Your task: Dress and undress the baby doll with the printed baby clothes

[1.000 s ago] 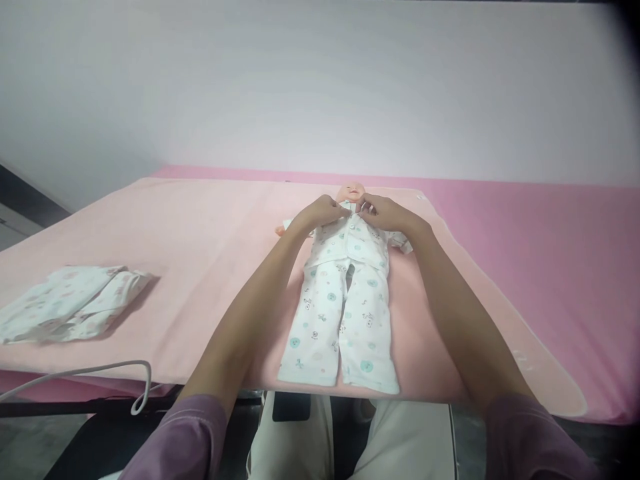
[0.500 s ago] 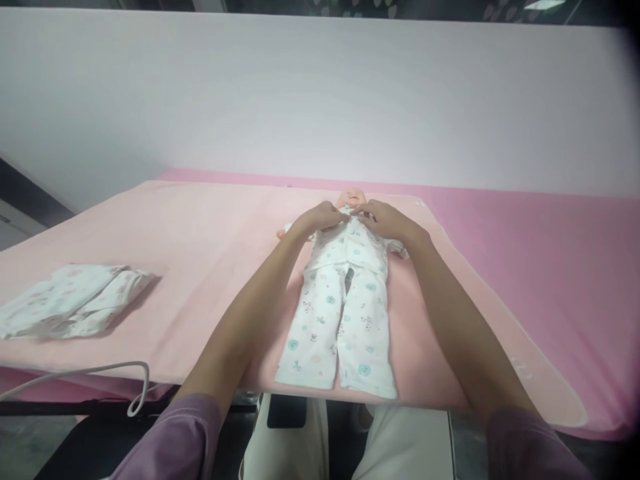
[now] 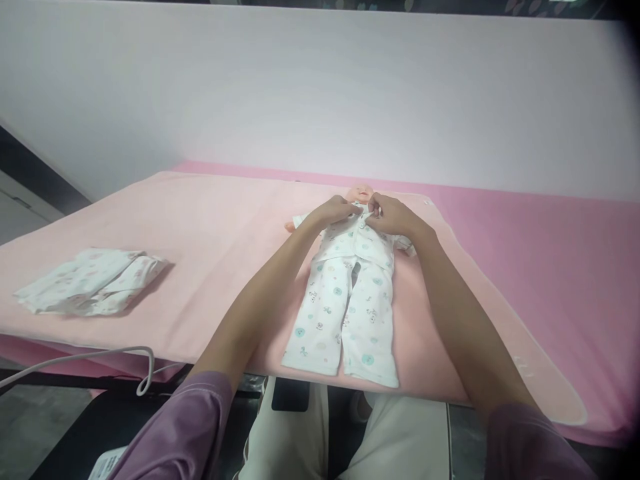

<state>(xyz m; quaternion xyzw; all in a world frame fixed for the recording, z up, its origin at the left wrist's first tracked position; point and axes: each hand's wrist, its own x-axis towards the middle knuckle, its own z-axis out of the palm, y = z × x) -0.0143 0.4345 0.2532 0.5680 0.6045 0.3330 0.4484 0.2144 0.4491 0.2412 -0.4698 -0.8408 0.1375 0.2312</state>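
Observation:
A baby doll (image 3: 361, 193) lies on its back, its head toward the far side of the table. It wears a white pajama top (image 3: 343, 245) with a small print and a buttoned front, and matching pajama pants (image 3: 327, 313) spread toward me. At the neckline, my left hand (image 3: 339, 209) pinches one side of the top's front opening. My right hand (image 3: 393, 215) is closed on the other side, its fingers bent beside a button. The fingertips partly hide the collar. One doll hand (image 3: 289, 227) sticks out of a sleeve on the left.
Folded white printed clothing (image 3: 93, 281) lies on the left of the pale pink mat (image 3: 215, 220). A white cable (image 3: 100, 352) loops by the near left edge. Behind the table rises a white partition (image 3: 320, 93). A dark phone (image 3: 290, 395) rests on my leg.
The whole view has shifted slightly. My right fingers have curled in closer at the collar, and both hands stay on the top's front.

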